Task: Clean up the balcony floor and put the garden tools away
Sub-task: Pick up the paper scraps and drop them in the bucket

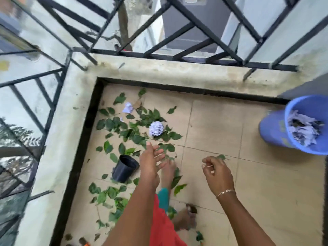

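Note:
Green leaves (113, 126) lie scattered over the left half of the beige tiled balcony floor (221, 125). Among them are a crumpled white paper ball (156, 128) and a smaller one (128, 107). A black plastic pot (125, 168) lies tipped on its side. My left hand (150, 160) hovers above the leaves beside the pot, fingers spread and holding nothing. My right hand (216, 173) is raised over bare tiles, its thumb and finger pinching a thin pale stem (209, 166). A blue bucket (273, 128) at the right holds torn paper scraps.
A concrete ledge (159, 68) with a black metal railing (177, 55) borders the floor at the back and left. My bare feet (168, 173) stand among the leaves. An orange object (87, 244) peeks in at the bottom edge.

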